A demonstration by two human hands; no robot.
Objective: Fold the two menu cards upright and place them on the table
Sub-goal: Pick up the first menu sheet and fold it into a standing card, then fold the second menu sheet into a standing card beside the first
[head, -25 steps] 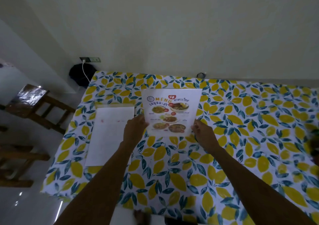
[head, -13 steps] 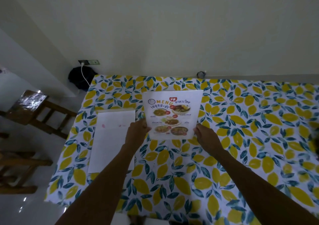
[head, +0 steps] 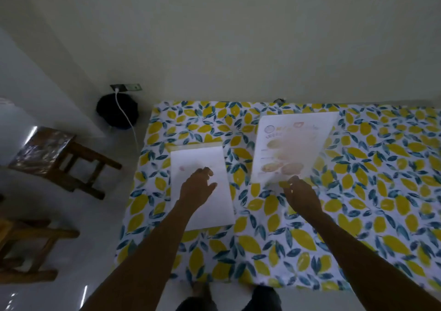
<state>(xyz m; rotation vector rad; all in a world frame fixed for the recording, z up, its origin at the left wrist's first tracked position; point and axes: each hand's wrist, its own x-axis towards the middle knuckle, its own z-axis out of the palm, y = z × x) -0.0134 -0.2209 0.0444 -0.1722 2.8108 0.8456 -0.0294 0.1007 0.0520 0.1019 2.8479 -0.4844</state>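
Observation:
A printed menu card (head: 291,148) with food pictures is blurred and tilted above the lemon-patterned tablecloth (head: 358,203), right of centre. My right hand (head: 301,195) has its fingertips on the card's lower edge and seems to pinch it. A second card (head: 198,158) lies flat on the cloth to the left, its blank white side up. My left hand (head: 196,186) is over this white card with fingers spread, holding nothing; whether it touches the card is unclear.
The table's far edge meets the wall. Off its left edge stand a wooden stool (head: 47,153) and another wooden stool (head: 28,246) nearer me. A black object (head: 117,110) with a white cable sits by the wall socket.
My left hand let go of the printed card and moved left over the white card. The printed card shifted right and now is in my right hand alone. The view panned left.

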